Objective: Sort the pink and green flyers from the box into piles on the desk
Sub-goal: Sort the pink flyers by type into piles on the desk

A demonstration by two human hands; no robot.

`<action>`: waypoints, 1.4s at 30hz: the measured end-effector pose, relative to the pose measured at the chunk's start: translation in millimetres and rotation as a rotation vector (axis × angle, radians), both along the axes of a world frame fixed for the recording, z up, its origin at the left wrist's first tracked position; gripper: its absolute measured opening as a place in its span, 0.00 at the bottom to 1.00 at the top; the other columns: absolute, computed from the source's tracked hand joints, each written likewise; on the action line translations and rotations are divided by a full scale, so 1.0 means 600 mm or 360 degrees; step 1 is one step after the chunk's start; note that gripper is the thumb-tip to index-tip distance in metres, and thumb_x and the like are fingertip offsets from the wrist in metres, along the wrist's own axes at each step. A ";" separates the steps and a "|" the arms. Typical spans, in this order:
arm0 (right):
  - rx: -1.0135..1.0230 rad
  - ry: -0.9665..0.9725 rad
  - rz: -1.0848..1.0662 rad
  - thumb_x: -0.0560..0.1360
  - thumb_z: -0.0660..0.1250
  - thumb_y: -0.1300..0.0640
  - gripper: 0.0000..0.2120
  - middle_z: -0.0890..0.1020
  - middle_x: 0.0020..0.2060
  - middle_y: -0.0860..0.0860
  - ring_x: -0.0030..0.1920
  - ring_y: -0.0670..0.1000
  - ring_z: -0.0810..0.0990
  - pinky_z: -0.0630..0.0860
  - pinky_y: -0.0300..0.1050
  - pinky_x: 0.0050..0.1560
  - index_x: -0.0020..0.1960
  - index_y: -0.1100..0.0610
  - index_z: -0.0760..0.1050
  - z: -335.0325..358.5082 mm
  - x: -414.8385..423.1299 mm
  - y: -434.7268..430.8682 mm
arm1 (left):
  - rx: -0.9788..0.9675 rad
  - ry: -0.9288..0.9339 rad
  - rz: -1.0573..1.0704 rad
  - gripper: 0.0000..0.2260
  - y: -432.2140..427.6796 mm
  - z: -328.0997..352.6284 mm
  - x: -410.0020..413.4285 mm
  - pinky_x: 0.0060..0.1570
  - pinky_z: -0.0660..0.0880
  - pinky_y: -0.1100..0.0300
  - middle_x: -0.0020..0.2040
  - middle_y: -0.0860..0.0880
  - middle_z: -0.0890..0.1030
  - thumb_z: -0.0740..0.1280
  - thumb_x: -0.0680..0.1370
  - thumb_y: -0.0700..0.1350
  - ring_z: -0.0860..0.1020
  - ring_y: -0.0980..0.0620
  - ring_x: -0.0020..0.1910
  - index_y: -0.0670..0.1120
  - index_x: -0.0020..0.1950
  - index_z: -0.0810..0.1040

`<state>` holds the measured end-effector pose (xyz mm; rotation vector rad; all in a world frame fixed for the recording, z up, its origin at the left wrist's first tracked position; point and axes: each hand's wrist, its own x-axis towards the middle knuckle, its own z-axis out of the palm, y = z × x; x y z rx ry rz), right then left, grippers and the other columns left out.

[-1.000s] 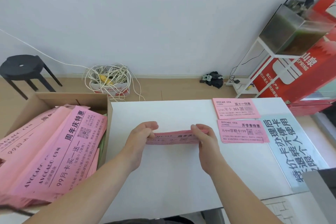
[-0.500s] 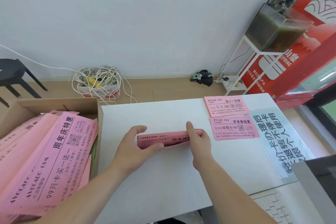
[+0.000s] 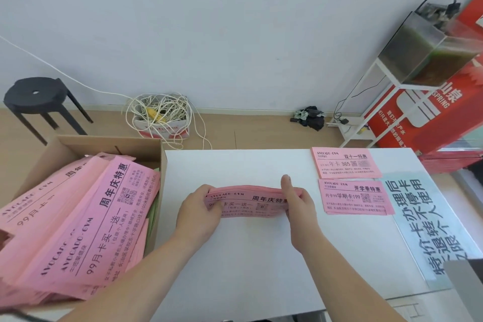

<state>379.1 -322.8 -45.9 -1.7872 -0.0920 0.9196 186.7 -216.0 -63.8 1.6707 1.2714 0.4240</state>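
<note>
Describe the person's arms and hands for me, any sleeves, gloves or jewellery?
Both are bare. The left hand and right hand wear no gloves and show no rings. The left forearm and right forearm carry no sleeve, watch or bracelet as far as the frame shows.

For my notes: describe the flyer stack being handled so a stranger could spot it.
Start at the white desk, between the cardboard box at left and the far pile and near pile at right. The pink stack at its middle is gripped at both ends by the left hand and right hand; both piles lie flat, untouched.
</note>
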 end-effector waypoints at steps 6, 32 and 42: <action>0.0051 -0.0205 0.0324 0.71 0.78 0.60 0.17 0.85 0.50 0.47 0.54 0.47 0.83 0.78 0.40 0.51 0.57 0.53 0.77 -0.017 0.004 -0.038 | -0.0322 -0.0246 0.0217 0.08 -0.004 -0.012 0.006 0.46 0.78 0.62 0.47 0.53 0.85 0.73 0.77 0.40 0.82 0.54 0.48 0.51 0.52 0.80; -0.1122 -0.0610 0.0372 0.76 0.61 0.65 0.12 0.80 0.46 0.51 0.44 0.51 0.78 0.78 0.49 0.43 0.58 0.55 0.72 -0.008 0.252 -0.244 | -0.0530 0.0393 -0.1011 0.09 -0.182 0.010 0.259 0.47 0.84 0.52 0.45 0.50 0.84 0.62 0.79 0.43 0.85 0.46 0.43 0.53 0.54 0.79; -0.1420 -0.0801 0.1149 0.69 0.67 0.62 0.49 0.53 0.77 0.48 0.76 0.59 0.58 0.76 0.58 0.62 0.83 0.42 0.47 -0.007 0.301 -0.304 | 0.0352 0.0601 -0.1376 0.45 -0.210 -0.007 0.284 0.63 0.74 0.52 0.74 0.54 0.57 0.72 0.71 0.68 0.68 0.51 0.70 0.53 0.80 0.53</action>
